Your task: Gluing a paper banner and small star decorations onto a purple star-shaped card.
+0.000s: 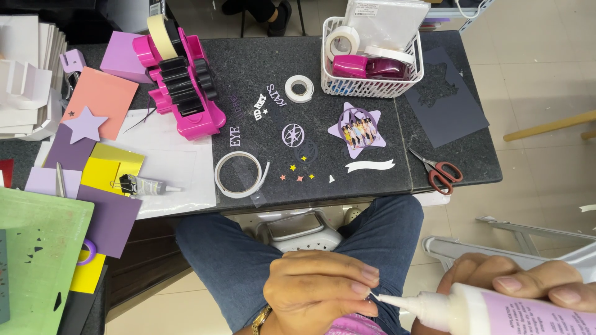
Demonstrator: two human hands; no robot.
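Glue nozzle meets tiny cutout, both held over the lap, below the table edge.

Left hand [320,288] fingers [363,288] pinched narrow on a small dark paper piece [371,298]; right hand [521,282] wrapped around a white glue bottle [496,310], nozzle tip touching that piece. On the dark table [261,68]: one pink tape dispenser [180,80], one white basket [372,62], one red-handled scissors [439,170] near the front right edge, one star photo cutout [355,130], one loose tape roll [299,88], one curled tape strip [239,175] at the front edge. Open surface between strip and scissors, only small star bits there.
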